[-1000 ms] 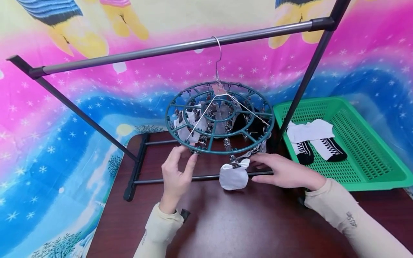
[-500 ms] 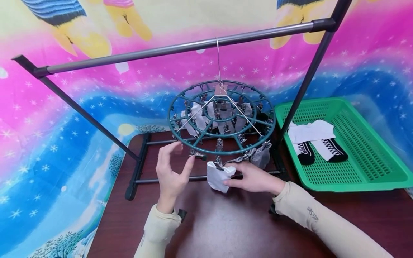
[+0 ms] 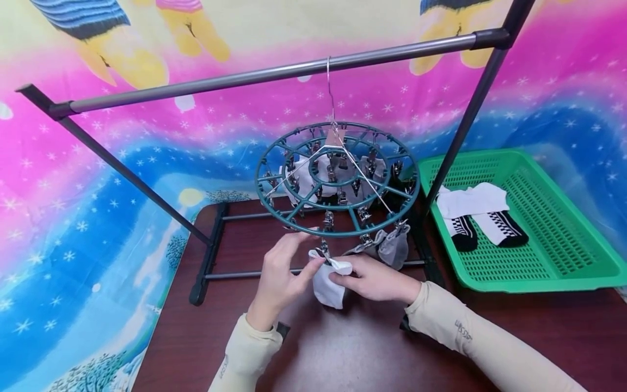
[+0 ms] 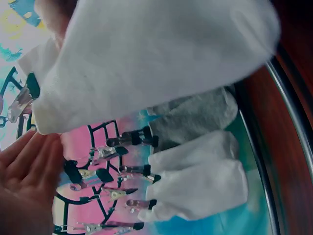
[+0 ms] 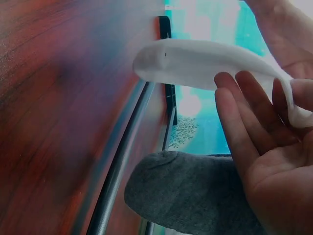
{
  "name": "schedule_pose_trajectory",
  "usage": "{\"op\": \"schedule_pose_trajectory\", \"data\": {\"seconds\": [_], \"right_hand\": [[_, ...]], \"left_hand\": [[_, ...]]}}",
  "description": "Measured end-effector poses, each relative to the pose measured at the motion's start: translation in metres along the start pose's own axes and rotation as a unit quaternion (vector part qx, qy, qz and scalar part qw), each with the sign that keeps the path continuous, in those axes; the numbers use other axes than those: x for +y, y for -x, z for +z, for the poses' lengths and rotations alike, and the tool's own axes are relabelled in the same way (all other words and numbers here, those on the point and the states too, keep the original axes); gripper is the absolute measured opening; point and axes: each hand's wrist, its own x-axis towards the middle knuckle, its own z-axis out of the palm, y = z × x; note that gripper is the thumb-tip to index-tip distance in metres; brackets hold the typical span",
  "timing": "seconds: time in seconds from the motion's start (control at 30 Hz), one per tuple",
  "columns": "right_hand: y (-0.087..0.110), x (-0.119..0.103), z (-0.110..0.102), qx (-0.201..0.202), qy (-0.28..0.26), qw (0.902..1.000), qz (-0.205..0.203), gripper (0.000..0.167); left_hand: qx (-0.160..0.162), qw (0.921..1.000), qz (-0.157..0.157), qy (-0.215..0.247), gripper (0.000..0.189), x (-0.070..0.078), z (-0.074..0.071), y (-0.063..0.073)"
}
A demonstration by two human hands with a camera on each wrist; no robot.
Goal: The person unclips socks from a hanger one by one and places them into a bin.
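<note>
A white sock (image 3: 329, 288) hangs by its cuff from a metal clip (image 3: 323, 247) at the front of a round green hanger (image 3: 320, 233). My right hand (image 3: 377, 279) pinches the sock's cuff between thumb and index finger; its other fingers extend below, as the right wrist view shows. My left hand (image 3: 284, 272) is on the other side, thumb tip at the cuff beside the clip and fingers reaching up toward the ring. In the left wrist view, its straight fingers (image 4: 36, 161) lie close beside the white sock (image 4: 146, 63).
Grey socks (image 3: 393, 247) hang at the hanger's front right, with more white and grey socks farther back. The hanger hooks over a metal rack bar (image 3: 274, 71). A green basket (image 3: 578, 234) at right holds white socks and black-patterned socks (image 3: 506, 228). A brown table (image 3: 352, 348) lies beneath.
The right hand has moved left to the white sock and taken its cuff. The left hand has moved right toward the same clip. The hanger has turned, carrying the sock leftward.
</note>
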Motion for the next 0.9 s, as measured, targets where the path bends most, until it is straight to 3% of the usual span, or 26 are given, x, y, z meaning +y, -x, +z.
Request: {"op": "schedule_pose_trajectory", "data": {"seconds": [0.13, 0.23, 0.37, 0.9], "right_hand": [[0.001, -0.002, 0.0, -0.002, 0.007, 1.0, 0.0, 0.028], [0.002, -0.002, -0.001, -0.001, 0.009, 1.0, -0.003, 0.027], [0.004, -0.001, -0.002, -0.003, 0.01, 0.9999, -0.003, 0.033], [0.012, 0.005, -0.009, -0.009, 0.014, 0.9998, 0.015, 0.032]], "left_hand": [[-0.045, 0.9979, -0.025, 0.04, 0.034, 0.002, 0.001, -0.002], [-0.051, 0.9953, -0.036, 0.074, 0.024, 0.004, 0.002, -0.004], [-0.057, 0.9917, -0.047, 0.105, 0.024, 0.007, 0.004, -0.006], [-0.058, 0.9892, -0.065, 0.118, 0.022, 0.011, 0.01, -0.008]]}}
